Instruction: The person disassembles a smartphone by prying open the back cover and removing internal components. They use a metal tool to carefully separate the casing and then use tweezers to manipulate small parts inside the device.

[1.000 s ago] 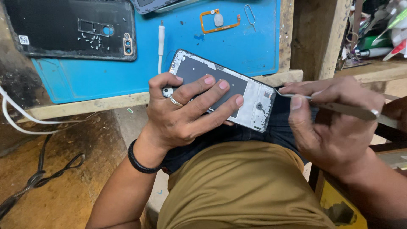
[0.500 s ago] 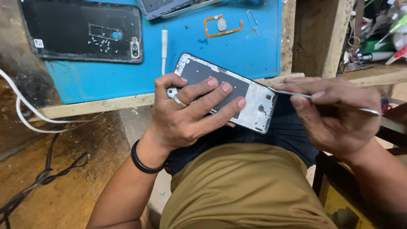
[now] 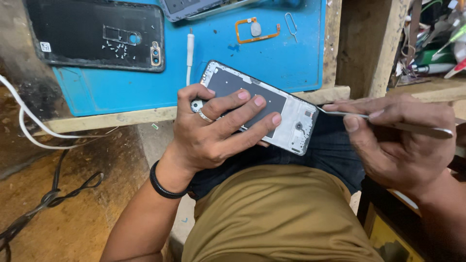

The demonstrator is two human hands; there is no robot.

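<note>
- My left hand (image 3: pixel 213 131) is closed over the opened phone frame (image 3: pixel 272 114), pinning it on my lap at the bench edge.
- My right hand (image 3: pixel 398 138) pinches metal tweezers (image 3: pixel 388 123), tip touching the frame's right edge.
- I'd judge it best to keep the frame flat and the tip shallow.
- Nearby on the blue mat (image 3: pixel 242 68): black back cover (image 3: pixel 97 34), orange flex cable (image 3: pixel 257 30), white cable (image 3: pixel 29 126); nothing blocks the tweezers.

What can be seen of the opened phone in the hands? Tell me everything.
The opened phone lies back-up with its cover off: a pale metal-looking frame around a dark grey inner plate, with small parts at the right end. It sits tilted over the lap, past the wooden bench edge. The left hand grips it across the middle; the right hand puts a thin metal tool to its right end.
</note>
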